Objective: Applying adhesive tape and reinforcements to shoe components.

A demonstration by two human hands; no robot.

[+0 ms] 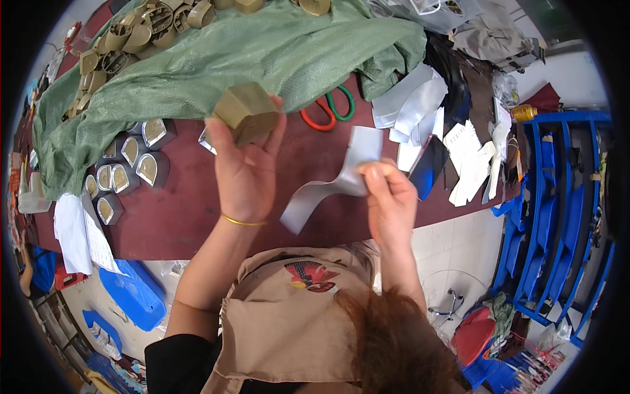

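Observation:
Raised over the dark red table (197, 230), my left hand (248, 180) grips an olive-tan molded block (247, 113) with flat angled faces between thumb and fingers. In my right hand (392, 197), a curling strip of smooth grey sheet material (360, 152) is pinched between thumb and fingertips. The strip's free end hangs to the left, apart from the block. Just beyond both hands lie scissors (330, 110) with one red and one green handle loop. Left of my left hand stand several grey-wrapped blocks (152, 169) with tan faces showing.
A green woven sack (216, 65) spreads across the far side, with several bare tan pieces (134, 38) on it. Grey sheet pieces (410, 98) and white paper scraps (469, 157) lie at right. Beyond the right edge stands a blue rack (541, 217). White cloth (71, 233) hangs front left.

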